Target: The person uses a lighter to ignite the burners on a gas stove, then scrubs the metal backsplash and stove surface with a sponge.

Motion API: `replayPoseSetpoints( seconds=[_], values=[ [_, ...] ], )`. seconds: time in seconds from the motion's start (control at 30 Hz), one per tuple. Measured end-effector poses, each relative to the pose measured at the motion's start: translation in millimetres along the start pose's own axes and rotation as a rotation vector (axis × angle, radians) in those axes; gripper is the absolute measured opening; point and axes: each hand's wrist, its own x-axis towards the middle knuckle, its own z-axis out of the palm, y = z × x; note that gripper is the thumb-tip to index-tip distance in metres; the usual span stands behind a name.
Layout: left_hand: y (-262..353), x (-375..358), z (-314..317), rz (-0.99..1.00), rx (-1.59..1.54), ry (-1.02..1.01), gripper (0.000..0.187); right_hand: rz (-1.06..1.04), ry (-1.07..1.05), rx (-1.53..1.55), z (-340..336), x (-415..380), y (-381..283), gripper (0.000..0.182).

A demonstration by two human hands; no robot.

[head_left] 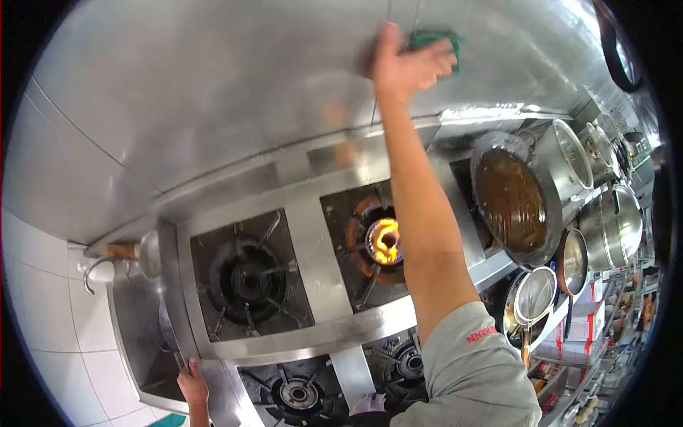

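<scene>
My right hand [413, 67] reaches far over the stove to the steel wall [249, 78], fingers extended and slightly blurred. Under its fingers a green scouring pad [437, 43] is pressed to the wall. Below that forearm a burner [385, 242] burns with an orange-yellow flame. At the lower left, my left hand [192, 388] is closed at the front corner of the stove's edge [186, 338], thumb on top. A thin dark handle ends close to those fingers. The left rear burner [250, 280] is unlit.
A large pan of brown liquid [516, 199] stands right of the flame, near steel pots [565, 156]. A strainer [536, 295] and a frying pan [573, 260] lie along the right. To the left is a sink trough [142, 320] with a tap [89, 277].
</scene>
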Motion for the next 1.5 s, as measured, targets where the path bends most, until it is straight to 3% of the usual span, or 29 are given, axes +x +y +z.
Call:
replayPoseSetpoints(
  seconds=[0.07,0.13,0.2,0.23,0.3,0.4,0.43,0.47,0.5,0.57,0.63,0.67,0.73,0.83,0.87,0.97,1.0,1.03,1.07,1.1,1.13,1.17,1.23,1.3,1.37,1.4,1.43,1.47,1.5],
  values=[
    [-5,4,-1,-0.024,0.038,-0.001,0.067,-0.551,-0.064,-0.133,4,5,-83,0.122],
    [-3,-2,-3,-0.025,0.097,0.004,0.067,-0.919,-0.126,0.081,-7,20,-176,0.087],
    [-5,-10,-5,-0.042,0.057,0.030,0.069,-1.213,-0.477,0.002,-28,53,-261,0.099],
    [-3,-9,-5,-0.060,0.046,0.036,0.070,-1.284,-0.532,0.059,-23,76,-292,0.103],
    [4,-7,-5,-0.033,-0.034,0.151,0.068,-1.270,-0.270,0.092,12,132,-345,0.104],
    [-6,-6,1,-0.132,0.105,0.064,0.063,-0.965,-0.172,0.004,-23,219,-353,0.109],
    [-4,-2,2,-0.098,0.077,0.054,0.062,-0.923,-0.042,-0.094,-19,242,-328,0.110],
    [-2,-3,-1,-0.070,0.052,0.043,0.061,-0.847,-0.055,-0.119,-33,244,-304,0.111],
    [-4,-5,-1,-0.043,0.027,0.033,0.060,-0.933,-0.100,-0.032,-44,241,-260,0.120],
    [-8,-6,1,-0.102,0.008,0.027,0.056,-0.837,-0.077,-0.178,-46,180,-155,0.122],
    [16,-9,-15,-0.104,-0.021,-0.003,0.054,-0.875,-0.347,-0.289,-80,85,-45,0.128],
    [6,-7,-10,-0.024,-0.051,0.020,0.052,-0.864,-0.598,-0.415,-102,48,7,0.131],
    [-4,-1,-6,-0.016,-0.051,0.023,0.052,-0.873,-0.850,-0.504,-131,34,40,0.130],
    [11,-5,-19,-0.022,-0.060,-0.060,0.055,-1.033,-0.688,-0.506,-124,115,-43,0.127],
    [20,-5,-26,-0.035,-0.058,-0.120,0.060,-1.092,-0.476,-0.327,-108,161,-78,0.123],
    [0,-2,-10,-0.025,0.049,-0.103,0.061,-0.922,-0.030,-0.224,-37,306,-224,0.120],
    [-7,3,-8,-0.041,0.044,-0.104,0.061,-0.795,-0.063,-0.147,-29,323,-285,0.116],
    [-7,13,-14,0.007,0.099,-0.210,0.064,-0.875,-0.060,-0.176,-18,327,-336,0.114],
    [-1,24,-21,0.064,0.154,-0.319,0.069,-0.673,-0.189,-0.536,-20,275,-394,0.113],
    [11,40,-26,0.066,0.151,-0.327,0.069,-0.780,-0.214,-0.525,-48,209,-417,0.116],
    [25,58,-31,0.015,-0.193,-0.342,0.072,-0.951,-0.262,-0.337,-32,187,-405,0.122],
    [35,72,-31,-0.039,-0.539,-0.349,0.075,-1.168,-0.294,-0.336,-12,170,-394,0.126],
    [44,94,-14,-0.014,-0.395,-0.349,0.075,-1.530,-0.168,-0.082,0,122,-352,0.105],
    [50,100,-16,-0.003,-0.247,-0.349,0.075,-1.621,-0.396,-0.120,-21,122,-319,0.106],
    [71,88,-24,0.064,-0.227,-0.287,0.081,-1.576,-0.344,-0.140,-38,159,-309,0.107],
    [65,89,-20,0.046,-0.244,-0.290,0.081,-1.415,-0.156,-0.128,-27,200,-299,0.112],
    [57,87,-14,0.153,-0.247,-0.242,0.083,-1.244,0.016,-0.112,3,225,-301,0.118],
    [50,84,-9,0.260,-0.241,-0.198,0.087,-1.019,0.047,-0.130,17,216,-331,0.120],
    [47,83,-6,0.246,-0.246,-0.208,0.087,-0.789,0.084,-0.157,16,210,-368,0.122]
  ],
)
